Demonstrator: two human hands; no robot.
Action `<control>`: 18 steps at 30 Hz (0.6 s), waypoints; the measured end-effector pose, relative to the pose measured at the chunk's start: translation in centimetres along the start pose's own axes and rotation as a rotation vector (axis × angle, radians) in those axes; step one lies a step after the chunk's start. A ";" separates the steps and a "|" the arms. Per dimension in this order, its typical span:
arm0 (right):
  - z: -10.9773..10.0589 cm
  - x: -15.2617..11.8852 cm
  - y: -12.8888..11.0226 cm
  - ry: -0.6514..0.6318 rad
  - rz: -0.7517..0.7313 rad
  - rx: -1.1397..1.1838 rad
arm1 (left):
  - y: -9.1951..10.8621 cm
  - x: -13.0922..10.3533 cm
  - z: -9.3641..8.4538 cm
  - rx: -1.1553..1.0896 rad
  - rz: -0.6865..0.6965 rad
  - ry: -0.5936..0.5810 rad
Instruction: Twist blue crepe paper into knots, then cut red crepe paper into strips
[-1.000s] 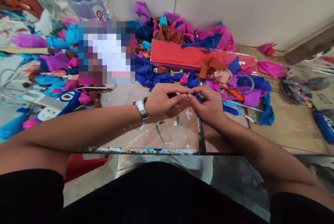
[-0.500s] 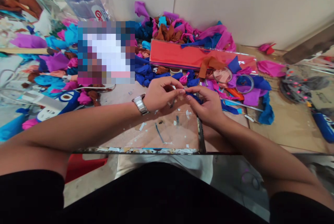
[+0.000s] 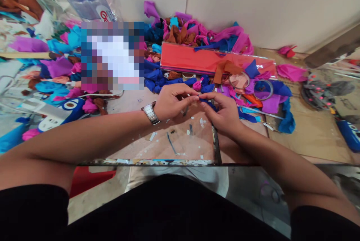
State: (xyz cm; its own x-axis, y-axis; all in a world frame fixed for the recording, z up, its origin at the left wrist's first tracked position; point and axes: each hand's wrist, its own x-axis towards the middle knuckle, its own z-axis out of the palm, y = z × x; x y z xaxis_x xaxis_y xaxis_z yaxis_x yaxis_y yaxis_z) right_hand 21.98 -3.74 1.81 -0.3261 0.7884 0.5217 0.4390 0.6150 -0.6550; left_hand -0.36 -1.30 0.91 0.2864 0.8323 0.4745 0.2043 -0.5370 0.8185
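Note:
My left hand (image 3: 174, 100), with a metal watch (image 3: 151, 114) on its wrist, pinches between thumb and forefinger. Its fingertips almost meet those of my right hand (image 3: 223, 111). Between thumb and fingers my right hand grips a dark blue strip (image 3: 207, 102), which looks like twisted crepe paper. One end of the strip reaches the left fingertips; much of the rest is hidden by my right hand. Both hands are above the worktable (image 3: 157, 139), near its middle. Just behind them lie blue crepe paper pieces (image 3: 154, 78).
A red sheet pack (image 3: 188, 59) lies behind my hands. Two tape rolls (image 3: 263, 90) rest on coloured scraps at right. A large clear bottle (image 3: 88, 1) stands back left, near a power strip (image 3: 52, 115). A grey decorated object (image 3: 317, 93) sits on cardboard (image 3: 306, 132).
Both hands hold nearly the same pose at the blue strip, with only a very slight shift of the fingertips. The view has moved a little.

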 end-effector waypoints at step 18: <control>0.2 0.1 -0.2 0.048 0.063 -0.035 | -0.1 0.0 0.2 0.048 0.009 0.023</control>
State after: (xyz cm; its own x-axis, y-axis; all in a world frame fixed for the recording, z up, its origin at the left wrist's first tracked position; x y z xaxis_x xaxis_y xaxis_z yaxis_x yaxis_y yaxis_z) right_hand 21.70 -3.81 1.85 -0.2564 0.8235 0.5060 0.4865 0.5623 -0.6686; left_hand -0.18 -1.27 0.76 0.2670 0.8301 0.4895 0.2464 -0.5499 0.7981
